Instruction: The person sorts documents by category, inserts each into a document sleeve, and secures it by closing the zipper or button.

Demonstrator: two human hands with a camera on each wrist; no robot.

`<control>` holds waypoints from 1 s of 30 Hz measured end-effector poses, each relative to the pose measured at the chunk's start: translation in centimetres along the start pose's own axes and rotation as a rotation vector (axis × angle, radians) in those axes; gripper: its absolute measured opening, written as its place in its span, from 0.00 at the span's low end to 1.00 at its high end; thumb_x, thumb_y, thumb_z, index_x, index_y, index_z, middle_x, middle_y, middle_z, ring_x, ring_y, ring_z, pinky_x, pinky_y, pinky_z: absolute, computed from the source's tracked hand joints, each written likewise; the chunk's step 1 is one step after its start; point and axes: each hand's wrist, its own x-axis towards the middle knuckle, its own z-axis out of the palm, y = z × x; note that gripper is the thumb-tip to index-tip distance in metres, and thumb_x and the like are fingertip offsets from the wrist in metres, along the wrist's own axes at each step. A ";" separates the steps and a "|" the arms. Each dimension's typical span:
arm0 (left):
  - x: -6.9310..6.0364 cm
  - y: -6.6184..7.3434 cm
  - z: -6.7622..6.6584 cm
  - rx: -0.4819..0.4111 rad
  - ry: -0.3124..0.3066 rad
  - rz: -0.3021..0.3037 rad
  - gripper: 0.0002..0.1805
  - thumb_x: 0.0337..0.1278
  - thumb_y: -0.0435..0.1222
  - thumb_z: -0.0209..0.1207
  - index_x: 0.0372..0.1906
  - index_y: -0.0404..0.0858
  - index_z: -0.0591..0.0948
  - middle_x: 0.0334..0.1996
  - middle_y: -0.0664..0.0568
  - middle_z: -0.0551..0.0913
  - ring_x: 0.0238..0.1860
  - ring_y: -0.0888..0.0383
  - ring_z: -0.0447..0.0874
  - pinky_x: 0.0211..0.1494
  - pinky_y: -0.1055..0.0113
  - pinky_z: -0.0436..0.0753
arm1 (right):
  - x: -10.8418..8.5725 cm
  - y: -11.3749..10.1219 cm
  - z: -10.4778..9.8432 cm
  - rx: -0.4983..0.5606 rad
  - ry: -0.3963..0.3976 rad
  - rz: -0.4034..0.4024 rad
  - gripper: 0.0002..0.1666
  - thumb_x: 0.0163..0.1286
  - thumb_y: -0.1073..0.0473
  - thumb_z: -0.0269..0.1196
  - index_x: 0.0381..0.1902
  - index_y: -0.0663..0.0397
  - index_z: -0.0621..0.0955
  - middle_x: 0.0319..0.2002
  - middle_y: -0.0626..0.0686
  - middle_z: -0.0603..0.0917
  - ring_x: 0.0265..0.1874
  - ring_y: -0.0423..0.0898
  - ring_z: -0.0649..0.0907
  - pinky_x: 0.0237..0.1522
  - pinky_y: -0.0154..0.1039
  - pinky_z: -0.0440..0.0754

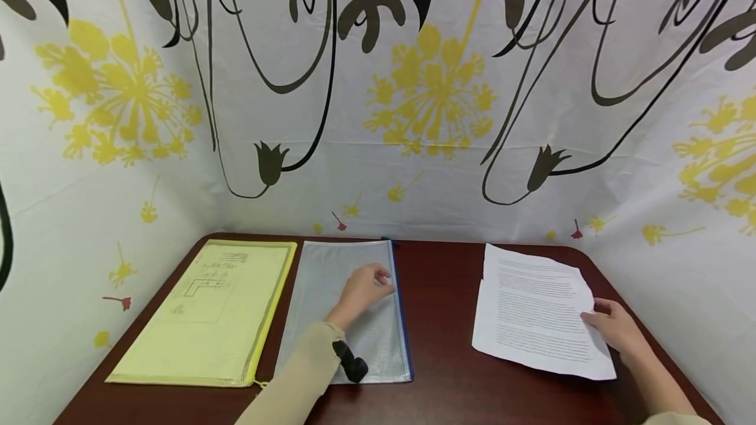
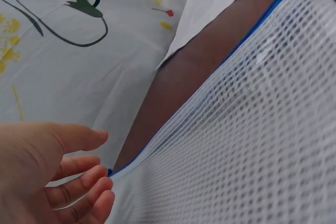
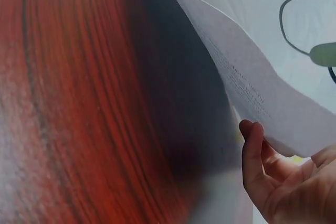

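A white mesh zip pouch with a blue edge [image 1: 348, 346] lies in the middle left of the table. My left hand [image 1: 365, 292] is over its upper right part, fingers loosely bent and nothing held; in the left wrist view that hand [image 2: 58, 174] appears beside the pouch's blue-edged side [image 2: 226, 129]. At the right, my right hand [image 1: 617, 328] pinches the right edge of a printed paper sheet [image 1: 534, 313]. Seen from the right wrist, the paper [image 3: 252, 66] is tilted up from the table, with the thumb and fingers of the right hand [image 3: 286, 177] at its edge.
A yellow zip pouch [image 1: 201, 340] with a drawn sheet showing through lies left of the mesh pouch. Dark reddish-brown tabletop [image 1: 443, 320] shows between the mesh pouch and the paper. A white patterned curtain [image 1: 378, 202] stands behind and at both sides.
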 end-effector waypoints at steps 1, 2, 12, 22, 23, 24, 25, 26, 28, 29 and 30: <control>-0.1 0.1 0.3 -0.008 -0.001 -0.003 0.14 0.55 0.41 0.70 0.43 0.39 0.84 0.35 0.51 0.87 0.39 0.55 0.84 0.40 0.64 0.83 | -0.1 -0.1 0.0 -0.005 -0.002 -0.005 0.46 0.76 0.51 0.51 0.73 0.80 0.45 0.64 0.82 0.60 0.54 0.69 0.73 0.48 0.57 0.75; -0.1 0.3 0.6 -0.017 -0.001 -0.001 0.14 0.55 0.40 0.70 0.43 0.38 0.84 0.35 0.51 0.87 0.38 0.55 0.84 0.40 0.63 0.83 | -0.3 -0.3 0.0 -0.009 0.000 -0.008 0.46 0.76 0.51 0.52 0.73 0.80 0.46 0.63 0.82 0.61 0.52 0.68 0.75 0.46 0.53 0.76; -0.6 1.4 2.6 0.047 -0.047 -0.065 0.17 0.49 0.41 0.74 0.39 0.39 0.81 0.27 0.58 0.78 0.27 0.64 0.73 0.31 0.70 0.76 | -1.8 -2.1 0.0 -0.002 -0.017 -0.119 0.44 0.77 0.52 0.50 0.73 0.79 0.46 0.61 0.83 0.67 0.32 0.43 0.84 0.30 0.36 0.80; -1.3 2.0 3.1 0.156 -0.014 -0.089 0.11 0.51 0.35 0.69 0.39 0.40 0.80 0.24 0.57 0.79 0.25 0.63 0.73 0.28 0.69 0.75 | -3.8 -3.6 0.2 0.076 -0.039 -0.201 0.40 0.79 0.56 0.49 0.73 0.76 0.46 0.55 0.81 0.75 0.28 0.41 0.86 0.29 0.38 0.85; -1.4 2.0 3.1 0.160 -0.011 -0.094 0.11 0.51 0.35 0.69 0.39 0.39 0.81 0.24 0.57 0.79 0.25 0.64 0.73 0.28 0.70 0.75 | -3.9 -3.7 0.3 0.090 -0.043 -0.213 0.39 0.79 0.56 0.49 0.73 0.76 0.47 0.54 0.80 0.76 0.27 0.41 0.86 0.29 0.38 0.85; -1.4 2.1 3.0 0.159 -0.006 -0.094 0.11 0.51 0.34 0.68 0.40 0.39 0.81 0.25 0.57 0.80 0.25 0.64 0.74 0.28 0.70 0.76 | -3.9 -3.9 0.4 0.102 -0.046 -0.225 0.39 0.79 0.57 0.49 0.73 0.76 0.47 0.53 0.79 0.78 0.27 0.40 0.86 0.29 0.38 0.86; -1.4 2.1 2.9 0.158 0.000 -0.095 0.11 0.51 0.34 0.68 0.41 0.38 0.81 0.25 0.56 0.81 0.25 0.64 0.75 0.28 0.70 0.76 | -4.0 -4.0 0.4 0.112 -0.047 -0.231 0.38 0.79 0.57 0.50 0.73 0.75 0.47 0.52 0.77 0.79 0.27 0.40 0.86 0.29 0.38 0.86; -1.4 2.1 2.9 0.153 0.006 -0.099 0.12 0.52 0.33 0.68 0.42 0.38 0.82 0.26 0.55 0.82 0.25 0.63 0.76 0.28 0.70 0.77 | -4.0 -4.1 0.5 0.122 -0.050 -0.237 0.38 0.79 0.58 0.50 0.73 0.75 0.47 0.51 0.75 0.81 0.27 0.40 0.86 0.29 0.39 0.86; -1.4 2.0 2.7 0.140 0.025 -0.101 0.12 0.51 0.33 0.69 0.42 0.37 0.82 0.27 0.54 0.85 0.26 0.62 0.79 0.29 0.69 0.80 | -4.1 -4.4 0.6 0.140 -0.061 -0.239 0.38 0.79 0.58 0.50 0.74 0.74 0.47 0.49 0.70 0.83 0.27 0.41 0.87 0.29 0.39 0.86; -1.4 1.9 2.5 0.125 0.037 -0.101 0.13 0.51 0.32 0.69 0.42 0.36 0.82 0.27 0.53 0.85 0.27 0.61 0.81 0.30 0.68 0.81 | -4.2 -4.6 0.7 0.155 -0.070 -0.235 0.38 0.79 0.57 0.50 0.74 0.73 0.47 0.47 0.66 0.84 0.28 0.41 0.87 0.29 0.39 0.87; -1.4 1.9 2.4 0.106 0.048 -0.099 0.13 0.50 0.32 0.69 0.42 0.35 0.82 0.28 0.52 0.86 0.28 0.60 0.82 0.31 0.67 0.82 | -4.3 -4.8 0.8 0.167 -0.076 -0.234 0.39 0.79 0.57 0.50 0.74 0.72 0.47 0.45 0.62 0.85 0.28 0.41 0.87 0.29 0.39 0.87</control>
